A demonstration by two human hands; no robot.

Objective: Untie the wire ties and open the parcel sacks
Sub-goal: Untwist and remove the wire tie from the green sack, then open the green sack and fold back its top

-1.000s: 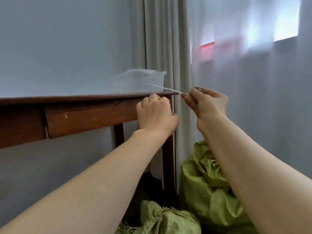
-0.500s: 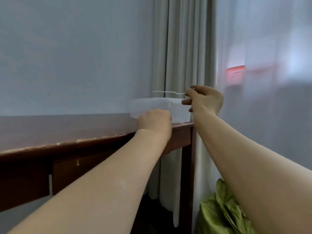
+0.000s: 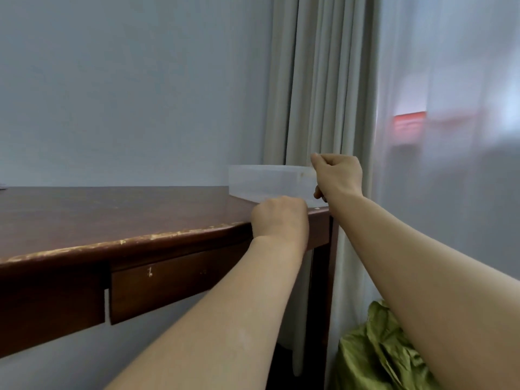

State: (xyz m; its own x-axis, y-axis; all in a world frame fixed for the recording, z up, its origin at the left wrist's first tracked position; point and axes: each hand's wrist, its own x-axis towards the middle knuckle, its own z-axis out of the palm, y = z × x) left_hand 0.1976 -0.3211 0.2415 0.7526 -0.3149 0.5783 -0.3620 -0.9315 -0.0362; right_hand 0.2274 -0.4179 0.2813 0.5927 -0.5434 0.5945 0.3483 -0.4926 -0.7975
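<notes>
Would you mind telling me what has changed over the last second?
The right hand carried the wire tie up to the clear box on the table; the tie no longer shows, so release is unclear. The left hand stayed fisted at the table edge. The green sack is unmoved.

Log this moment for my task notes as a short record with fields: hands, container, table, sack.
left hand: fisted, resting on the table's front edge
right hand: closed, raised at the container's right end; whether it holds anything cannot be told
container: translucent plastic tub, on the table's far right corner
table: dark wood, worn front edge, drawer below
sack: green, crumpled, on the floor right of the table leg
</notes>
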